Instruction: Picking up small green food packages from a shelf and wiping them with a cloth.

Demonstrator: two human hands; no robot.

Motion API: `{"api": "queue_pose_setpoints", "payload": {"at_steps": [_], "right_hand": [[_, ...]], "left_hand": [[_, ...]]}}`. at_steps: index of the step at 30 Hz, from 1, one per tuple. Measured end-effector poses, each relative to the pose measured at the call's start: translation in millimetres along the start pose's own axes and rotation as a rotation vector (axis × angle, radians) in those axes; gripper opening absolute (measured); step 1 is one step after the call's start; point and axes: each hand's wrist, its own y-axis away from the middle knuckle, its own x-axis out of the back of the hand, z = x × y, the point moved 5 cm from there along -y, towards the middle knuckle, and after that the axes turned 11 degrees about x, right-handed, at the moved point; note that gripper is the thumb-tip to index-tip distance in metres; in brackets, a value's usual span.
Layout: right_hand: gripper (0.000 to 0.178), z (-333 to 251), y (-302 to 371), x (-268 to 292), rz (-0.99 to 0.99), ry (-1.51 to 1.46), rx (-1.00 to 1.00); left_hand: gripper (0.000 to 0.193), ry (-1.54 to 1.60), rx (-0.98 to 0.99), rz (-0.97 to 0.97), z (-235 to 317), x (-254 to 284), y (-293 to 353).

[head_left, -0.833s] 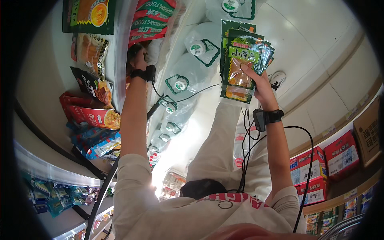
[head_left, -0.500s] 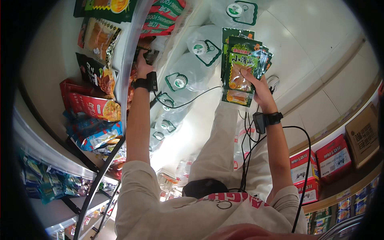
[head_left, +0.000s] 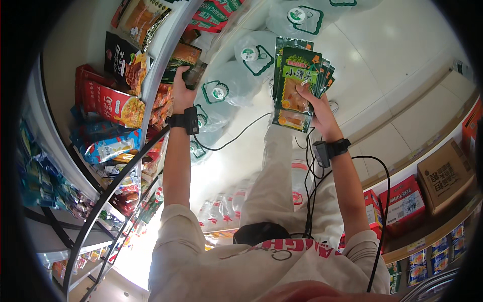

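Note:
My right hand (head_left: 322,113) grips a fanned stack of dark green snack packets (head_left: 293,93), thumb pressed on the front one. The packets have clear windows showing brownish food, and they stand out over the floor in front of my legs. At the shelf on the left, my left hand (head_left: 183,92) is closed on a dark green snack packet (head_left: 193,75), its thumb across the top and its other fingers mostly hidden. An orange and green packet (head_left: 187,52) lies just beyond that thumb. Reddish packets (head_left: 162,103) sit beside my left wrist.
Large clear water bottles (head_left: 231,75) with green handles line the floor by the shelf. A higher shelf holds red noodle packets (head_left: 121,103) and blue packets (head_left: 113,146). Red boxes (head_left: 402,204) and a brown carton (head_left: 445,173) fill the right shelf. Cables (head_left: 309,191) hang near my legs.
My left hand has come back slightly from among the shelf goods, and the dark green packet under its thumb now shows more clearly. The right hand's stack has shifted only slightly. The view has turned a little.

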Motion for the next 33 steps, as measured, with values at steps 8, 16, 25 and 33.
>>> {"api": "queue_pose_setpoints", "payload": {"at_steps": [8, 16, 25, 33], "right_hand": [[0.032, 9.0, -11.1, -17.3, -0.031, 0.089, 0.16], [0.03, 35.7, -14.1, -59.8, -0.069, 0.406, 0.366], [0.04, 38.4, -11.3, -20.4, -0.103, 0.01, 0.397], [0.036, -29.0, 41.9, -40.5, 0.025, -0.055, 0.107]], "left_hand": [[0.022, 0.365, 0.197, 0.073, -46.8, -37.5, 60.7], [0.032, 0.179, 0.088, 0.239, -66.2, -99.4, 115.5], [0.094, -0.892, -0.467, 0.27, 6.4, -190.5, 141.1], [0.096, -1.053, -0.433, 0.169, 64.9, -255.9, 168.8]]}}
